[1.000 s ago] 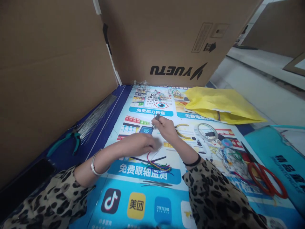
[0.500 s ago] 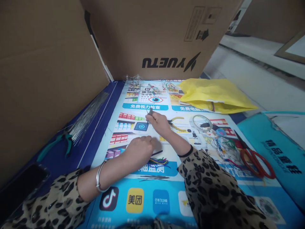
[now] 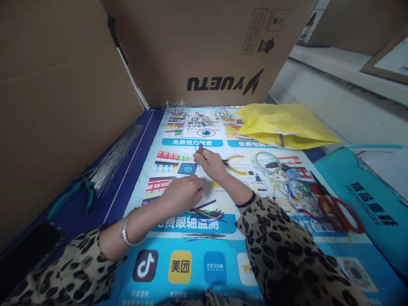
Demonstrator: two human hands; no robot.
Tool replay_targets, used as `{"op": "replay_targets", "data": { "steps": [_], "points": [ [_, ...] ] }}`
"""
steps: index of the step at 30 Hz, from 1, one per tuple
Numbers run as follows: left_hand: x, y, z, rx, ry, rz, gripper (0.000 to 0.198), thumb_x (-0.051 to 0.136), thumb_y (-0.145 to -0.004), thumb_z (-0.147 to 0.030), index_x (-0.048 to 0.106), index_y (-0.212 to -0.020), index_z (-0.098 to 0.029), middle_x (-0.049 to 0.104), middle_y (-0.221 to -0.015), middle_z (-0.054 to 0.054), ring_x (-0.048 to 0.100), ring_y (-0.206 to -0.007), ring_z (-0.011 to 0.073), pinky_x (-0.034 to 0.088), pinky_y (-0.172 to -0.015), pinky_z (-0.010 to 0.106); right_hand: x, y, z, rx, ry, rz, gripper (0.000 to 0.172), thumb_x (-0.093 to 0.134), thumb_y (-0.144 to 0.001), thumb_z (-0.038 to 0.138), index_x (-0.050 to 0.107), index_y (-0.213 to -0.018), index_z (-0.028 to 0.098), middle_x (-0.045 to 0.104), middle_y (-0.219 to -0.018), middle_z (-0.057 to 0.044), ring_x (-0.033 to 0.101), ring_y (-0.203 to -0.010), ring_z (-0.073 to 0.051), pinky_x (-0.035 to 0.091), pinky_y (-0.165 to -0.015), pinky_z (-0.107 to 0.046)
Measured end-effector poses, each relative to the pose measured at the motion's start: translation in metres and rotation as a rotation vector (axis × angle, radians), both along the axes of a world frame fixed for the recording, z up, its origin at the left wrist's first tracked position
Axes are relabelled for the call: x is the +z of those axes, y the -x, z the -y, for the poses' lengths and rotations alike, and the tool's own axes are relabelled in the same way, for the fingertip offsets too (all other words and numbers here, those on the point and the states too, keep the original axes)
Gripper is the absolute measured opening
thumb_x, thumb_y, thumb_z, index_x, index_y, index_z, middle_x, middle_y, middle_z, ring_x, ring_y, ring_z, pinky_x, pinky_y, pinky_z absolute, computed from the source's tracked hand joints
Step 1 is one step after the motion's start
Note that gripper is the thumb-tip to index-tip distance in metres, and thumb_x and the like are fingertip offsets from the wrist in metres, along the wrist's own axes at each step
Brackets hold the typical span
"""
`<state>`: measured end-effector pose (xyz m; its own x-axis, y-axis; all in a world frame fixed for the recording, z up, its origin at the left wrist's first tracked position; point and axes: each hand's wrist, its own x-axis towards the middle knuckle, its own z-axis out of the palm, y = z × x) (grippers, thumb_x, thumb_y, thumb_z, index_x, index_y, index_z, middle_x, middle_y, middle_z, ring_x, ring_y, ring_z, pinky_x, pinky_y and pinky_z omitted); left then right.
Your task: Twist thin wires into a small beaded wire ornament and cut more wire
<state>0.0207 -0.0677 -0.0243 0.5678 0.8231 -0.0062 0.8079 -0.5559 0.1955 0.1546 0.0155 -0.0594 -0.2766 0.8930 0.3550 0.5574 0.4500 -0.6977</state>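
My right hand (image 3: 213,165) is closed around a slim dark grey piece (image 3: 200,148) whose end sticks up past the thumb; a thin dark strand stands beside it. Lower and to the left, my left hand (image 3: 185,192) is closed with its knuckles up. Its fingertips are turned away, so what they grip, if anything, is hidden. Just below lies a small bundle of coloured threads (image 3: 210,214), with several thin dark strips (image 3: 204,236) nearer to me. Pliers with yellow handles (image 3: 236,165) lie behind my right wrist.
Teal-handled pliers (image 3: 73,195) and a sheaf of thin wires (image 3: 116,159) lie at left, near a dark phone (image 3: 32,246). Red-handled scissors (image 3: 341,214), tangled threads (image 3: 298,195), a tape roll (image 3: 268,162) and a yellow bag (image 3: 287,125) are at right. Cardboard (image 3: 191,46) stands behind.
My left hand has drawn slightly back to the left, showing more of the coloured threads. My right hand keeps its grip on the dark piece. The whole view has shifted a little.
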Motion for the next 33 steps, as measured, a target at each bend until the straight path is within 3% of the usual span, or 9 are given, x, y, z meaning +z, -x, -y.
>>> {"op": "replay_targets", "data": {
  "steps": [6,14,18,24,29,33],
  "points": [
    [0.002,-0.004,0.013,-0.06,-0.042,-0.075,0.02,0.043,-0.083,-0.021,0.059,-0.09,-0.013,0.063,-0.083,0.012,0.06,-0.071,0.0237,0.04,-0.057,0.032,-0.002,0.0,-0.001,0.005,-0.006,0.013,0.02,0.047,-0.09,0.031,0.06,-0.081,0.018,0.068,-0.078,-0.002,0.061,-0.073,-0.014,0.041,-0.066,-0.022],
    [0.014,-0.007,0.018,-0.078,-0.091,-0.259,0.027,0.038,-0.073,-0.001,0.063,-0.078,-0.009,0.062,-0.072,0.014,0.058,-0.062,0.0209,0.037,-0.051,0.03,0.001,0.001,0.001,-0.002,-0.022,0.081,0.022,0.046,-0.091,0.03,0.059,-0.079,0.017,0.067,-0.079,-0.003,0.06,-0.074,-0.014,0.041,-0.068,-0.023],
    [0.008,-0.003,0.014,-0.089,-0.129,-0.232,0.026,0.04,-0.07,-0.002,0.063,-0.079,-0.01,0.062,-0.071,0.013,0.056,-0.062,0.0188,0.037,-0.051,0.029,0.002,0.001,0.002,-0.002,-0.01,0.074,0.022,0.046,-0.091,0.031,0.059,-0.08,0.018,0.067,-0.08,-0.004,0.06,-0.076,-0.014,0.041,-0.069,-0.024],
    [0.007,0.013,-0.007,-0.039,0.019,-0.053,0.019,0.043,-0.074,-0.014,0.061,-0.072,-0.016,0.062,-0.069,0.006,0.052,-0.056,0.0151,0.032,-0.051,0.027,0.0,0.0,0.002,-0.005,0.001,0.018,0.021,0.048,-0.09,0.032,0.06,-0.079,0.018,0.067,-0.079,-0.004,0.061,-0.077,-0.015,0.042,-0.071,-0.024],
    [0.016,0.03,-0.035,0.123,0.058,0.35,0.012,0.047,-0.074,-0.017,0.058,-0.07,-0.016,0.059,-0.065,0.001,0.05,-0.058,0.0113,0.035,-0.055,0.023,-0.001,-0.001,0.002,0.002,0.04,-0.144,0.021,0.049,-0.087,0.031,0.063,-0.079,0.019,0.067,-0.074,-0.001,0.061,-0.07,-0.013,0.043,-0.067,-0.023],
    [0.002,0.037,-0.05,0.287,-0.02,0.566,0.011,0.049,-0.076,-0.018,0.056,-0.07,-0.015,0.057,-0.064,-0.001,0.048,-0.059,0.0105,0.036,-0.055,0.022,0.0,0.002,0.004,0.043,0.124,-0.257,0.022,0.054,-0.081,0.034,0.066,-0.074,0.017,0.064,-0.064,0.001,0.058,-0.062,-0.013,0.043,-0.06,-0.022]
  ]
}}
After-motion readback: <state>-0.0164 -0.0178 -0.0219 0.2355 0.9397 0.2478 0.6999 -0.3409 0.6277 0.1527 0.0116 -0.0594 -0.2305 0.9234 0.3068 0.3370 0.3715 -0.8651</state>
